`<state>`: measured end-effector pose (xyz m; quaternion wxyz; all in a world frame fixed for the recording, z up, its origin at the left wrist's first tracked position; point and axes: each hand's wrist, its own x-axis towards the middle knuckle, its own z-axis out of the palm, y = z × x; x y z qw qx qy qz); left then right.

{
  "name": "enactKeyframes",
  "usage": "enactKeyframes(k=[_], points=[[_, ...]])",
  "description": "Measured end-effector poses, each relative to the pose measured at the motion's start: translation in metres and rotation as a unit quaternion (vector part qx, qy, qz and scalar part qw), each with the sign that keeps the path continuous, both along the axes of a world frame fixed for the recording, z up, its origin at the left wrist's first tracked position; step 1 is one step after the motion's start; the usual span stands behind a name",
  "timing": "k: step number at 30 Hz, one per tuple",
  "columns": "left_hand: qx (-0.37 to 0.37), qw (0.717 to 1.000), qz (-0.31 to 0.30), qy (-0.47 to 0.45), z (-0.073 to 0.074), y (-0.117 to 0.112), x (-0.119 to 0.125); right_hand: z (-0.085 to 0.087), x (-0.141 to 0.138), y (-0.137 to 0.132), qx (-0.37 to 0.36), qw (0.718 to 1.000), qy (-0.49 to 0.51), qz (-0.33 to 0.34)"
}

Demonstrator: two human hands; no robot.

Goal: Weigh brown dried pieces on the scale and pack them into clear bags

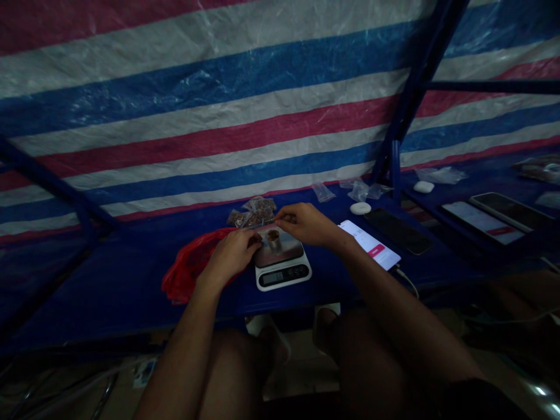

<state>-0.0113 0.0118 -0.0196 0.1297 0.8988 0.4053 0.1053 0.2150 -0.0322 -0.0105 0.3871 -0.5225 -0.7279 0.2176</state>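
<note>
Striped tarp (pixel 245 134) hung behind blue table (pixel 100 280). White scale (pixel 283 267) set there, small brown-topped container (pixel 273 238) seated upright, seemingly, on its plate. Container flanked: just right of left hand (pixel 234 252) fingertips, just nearside of right hand (pixel 307 224) fingertips; neither clearly nearer. Fingers bent narrow; whether anything is pinched cannot be told.

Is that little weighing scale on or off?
On: the scale shows digits on its display, though they're too blurred to read surely.

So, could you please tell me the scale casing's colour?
The casing is white, best in the head view.
</note>
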Motion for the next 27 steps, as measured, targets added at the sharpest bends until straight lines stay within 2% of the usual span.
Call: enactKeyframes(k=[7, 12, 18, 22, 27], points=[[-0.015, 0.987, -0.033, -0.155, 0.013, -0.008, 0.008, -0.001, 0.007, -0.002, 0.005, 1.000, -0.012, -0.004], [-0.017, 0.981, -0.083, -0.175, 0.012, -0.009, 0.018, 0.001, 0.006, -0.004, 0.003, 1.000, -0.016, -0.002], [-0.017, 0.980, -0.090, -0.179, 0.007, -0.006, 0.016, 0.000, 0.007, -0.003, -0.002, 1.000, -0.009, 0.005], [0.015, 0.983, -0.054, -0.176, 0.009, -0.006, 0.006, -0.001, 0.009, -0.003, 0.005, 1.000, -0.011, 0.001], [0.043, 0.986, 0.067, -0.144, 0.013, -0.003, -0.037, -0.006, 0.016, -0.001, 0.000, 0.999, -0.026, -0.026]])
